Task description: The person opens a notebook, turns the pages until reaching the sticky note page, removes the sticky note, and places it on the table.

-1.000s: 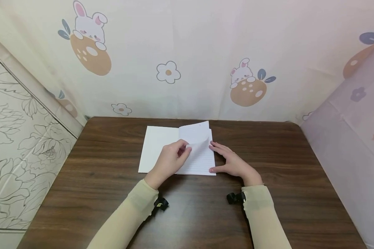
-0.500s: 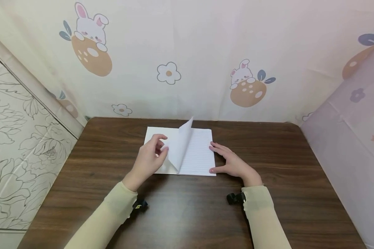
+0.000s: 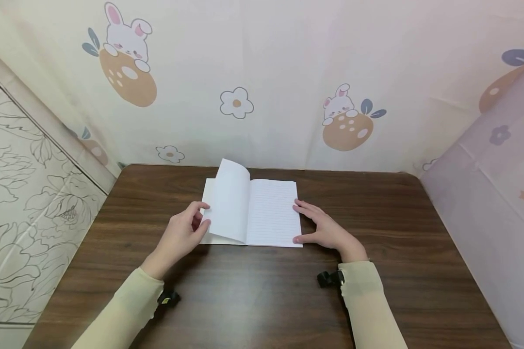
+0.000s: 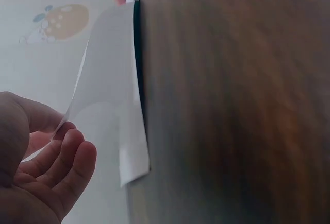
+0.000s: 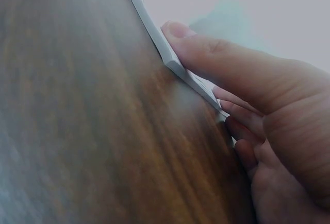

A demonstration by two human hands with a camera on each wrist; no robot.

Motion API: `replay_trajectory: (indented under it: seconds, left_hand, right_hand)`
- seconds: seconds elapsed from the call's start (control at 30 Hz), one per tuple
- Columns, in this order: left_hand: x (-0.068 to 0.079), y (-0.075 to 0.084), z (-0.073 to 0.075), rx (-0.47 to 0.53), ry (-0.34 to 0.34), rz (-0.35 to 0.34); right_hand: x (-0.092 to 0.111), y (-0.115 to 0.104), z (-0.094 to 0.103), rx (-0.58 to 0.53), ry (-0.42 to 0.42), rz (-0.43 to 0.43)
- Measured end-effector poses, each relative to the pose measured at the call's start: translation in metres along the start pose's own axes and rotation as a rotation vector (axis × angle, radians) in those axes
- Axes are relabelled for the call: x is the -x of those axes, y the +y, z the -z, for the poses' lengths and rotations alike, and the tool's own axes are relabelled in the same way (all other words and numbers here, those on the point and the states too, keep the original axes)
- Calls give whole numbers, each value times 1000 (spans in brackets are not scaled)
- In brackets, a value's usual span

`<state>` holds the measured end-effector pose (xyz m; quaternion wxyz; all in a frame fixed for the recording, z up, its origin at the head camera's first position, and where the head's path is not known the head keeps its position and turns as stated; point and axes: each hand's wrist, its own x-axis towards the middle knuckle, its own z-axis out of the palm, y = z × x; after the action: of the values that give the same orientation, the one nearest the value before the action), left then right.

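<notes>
An open notebook (image 3: pixel 272 213) lies on the table, its lined right page flat. One white page (image 3: pixel 230 203) is raised and curves over toward the left side, above the left cover. My left hand (image 3: pixel 185 232) is at this page's left edge; in the left wrist view, the hand (image 4: pixel 46 167) has the page (image 4: pixel 103 74) edge between thumb and curled fingers. My right hand (image 3: pixel 325 228) rests on the notebook's right edge with thumb and index finger spread. In the right wrist view its thumb (image 5: pixel 206 51) presses the near corner, and the other fingers lie along the edge.
The dark wooden table (image 3: pixel 253 295) extends around the notebook on all sides. Behind it hangs a pale curtain (image 3: pixel 279 72) printed with rabbits and flowers. A flower-patterned panel (image 3: pixel 30 218) stands at the left. Each wrist wears a small black camera (image 3: pixel 169 298).
My left hand has moved left from the middle of the notebook to its left side. The page has swung from right to left. My right hand has stayed in place.
</notes>
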<state>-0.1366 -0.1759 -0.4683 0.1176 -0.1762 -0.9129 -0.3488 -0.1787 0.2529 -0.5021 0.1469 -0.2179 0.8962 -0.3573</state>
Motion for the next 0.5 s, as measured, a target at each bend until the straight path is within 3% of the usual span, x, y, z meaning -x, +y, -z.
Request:
replay_trajectory:
  seconds: [0.23,0.5]
  left_hand:
    - [12,-15,4,-39,-38,33]
    - [13,-26,5,-37,-206,97]
  right_hand:
    - [-1,0,0,-12,3,6]
    - [0,-1,0,-15,5,2]
